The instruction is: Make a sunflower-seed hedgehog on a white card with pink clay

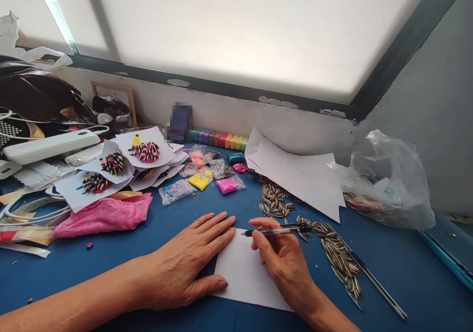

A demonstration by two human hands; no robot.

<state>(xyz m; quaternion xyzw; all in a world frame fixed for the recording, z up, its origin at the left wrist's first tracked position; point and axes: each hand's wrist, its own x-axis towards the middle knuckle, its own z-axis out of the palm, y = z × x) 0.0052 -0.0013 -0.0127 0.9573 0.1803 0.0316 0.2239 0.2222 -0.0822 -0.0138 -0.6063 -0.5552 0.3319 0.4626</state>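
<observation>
A blank sheet of white paper [246,278] lies on the blue table [177,218] in front of me. My left hand [188,260] rests flat beside it, fingers stretched out, with the fingertips and thumb tip at the paper's left edge. Over the sheet, my right hand [283,253] is closed on a pen [275,230] with a clear barrel and black grip. The pen lies almost level, its tip pointing left; whether it touches the paper I cannot tell. Striped sunflower seeds [338,253] are scattered to the right, with a second pen [380,287] lying by them.
Small bags of coloured clay [201,179] sit beyond my hands. Papers with seed-covered hedgehog figures [146,150], a pink cloth [105,216] and a white power strip [51,146] crowd the left. White sheets [299,167] and a clear plastic bag [391,189] stand back right.
</observation>
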